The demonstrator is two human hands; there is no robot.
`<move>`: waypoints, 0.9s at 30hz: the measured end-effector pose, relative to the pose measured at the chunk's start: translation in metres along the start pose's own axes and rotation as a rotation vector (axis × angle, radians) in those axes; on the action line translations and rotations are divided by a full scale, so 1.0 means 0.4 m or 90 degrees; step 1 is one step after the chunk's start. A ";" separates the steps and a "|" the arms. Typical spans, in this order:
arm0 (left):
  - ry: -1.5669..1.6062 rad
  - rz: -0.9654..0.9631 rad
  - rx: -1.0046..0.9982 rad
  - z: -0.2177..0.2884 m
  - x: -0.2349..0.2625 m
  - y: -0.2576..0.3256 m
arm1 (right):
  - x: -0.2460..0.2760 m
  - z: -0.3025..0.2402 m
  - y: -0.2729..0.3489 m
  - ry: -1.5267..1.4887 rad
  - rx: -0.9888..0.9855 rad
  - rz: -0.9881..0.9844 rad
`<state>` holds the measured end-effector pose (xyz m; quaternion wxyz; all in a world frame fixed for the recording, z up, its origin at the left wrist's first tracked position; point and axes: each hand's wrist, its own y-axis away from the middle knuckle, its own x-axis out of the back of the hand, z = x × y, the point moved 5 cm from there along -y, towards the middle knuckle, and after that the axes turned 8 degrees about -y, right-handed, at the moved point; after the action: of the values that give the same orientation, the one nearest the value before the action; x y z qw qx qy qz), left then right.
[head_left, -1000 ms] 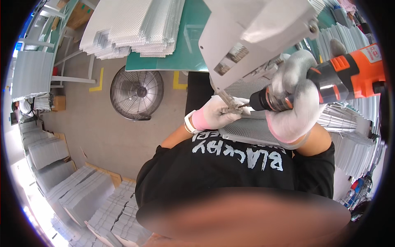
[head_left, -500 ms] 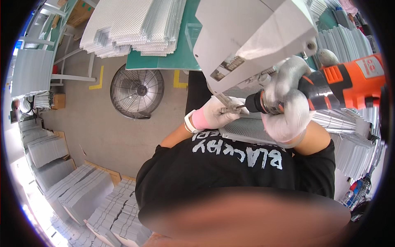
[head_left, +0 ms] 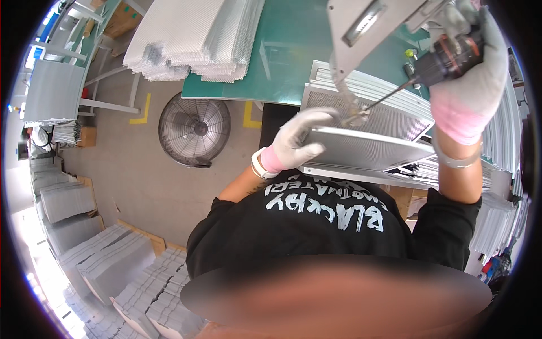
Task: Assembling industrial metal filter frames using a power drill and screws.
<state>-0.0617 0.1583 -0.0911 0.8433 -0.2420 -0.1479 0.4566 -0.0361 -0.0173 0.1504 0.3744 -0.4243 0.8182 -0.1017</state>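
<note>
My left hand (head_left: 299,138), in a white glove with a pink cuff, is open beside the left end of a framed mesh panel (head_left: 372,144). Its thumb and fingers stand apart, and nothing shows between them. At the upper right my gloved right hand (head_left: 471,93) is wrapped round a power drill (head_left: 446,62). From the drill a long thin bit slants down-left toward a small metal fitting (head_left: 357,116) under a pale machine housing (head_left: 375,28). Whether the bit touches the fitting is unclear. Another framed mesh panel (head_left: 395,113) leans behind the first.
A stack of expanded mesh sheets (head_left: 180,39) lies on the green tabletop (head_left: 237,90). A round floor fan (head_left: 195,130) stands left of the table. Stacked grey panels (head_left: 127,260) sit at the lower left, with more panels (head_left: 491,220) along the right.
My right hand and the drill have moved up and right, away from my left hand. The left hand has opened off the fitting. The machine housing appears higher, uncovering the framed panels.
</note>
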 end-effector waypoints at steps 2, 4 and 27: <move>-0.140 0.155 -0.108 0.015 0.028 0.012 | 0.019 -0.024 -0.047 -0.006 0.048 -0.083; -0.236 0.176 -0.213 0.032 0.040 0.027 | 0.045 -0.035 -0.089 -0.017 -0.004 -0.181; 0.076 -0.243 0.059 0.019 -0.050 -0.021 | 0.102 0.035 0.098 -0.251 -0.124 -0.193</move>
<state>-0.0701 0.1396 -0.0806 0.9319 -0.1969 -0.1197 0.2800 -0.0653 -0.0222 0.1003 0.4642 -0.5880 0.6624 0.0073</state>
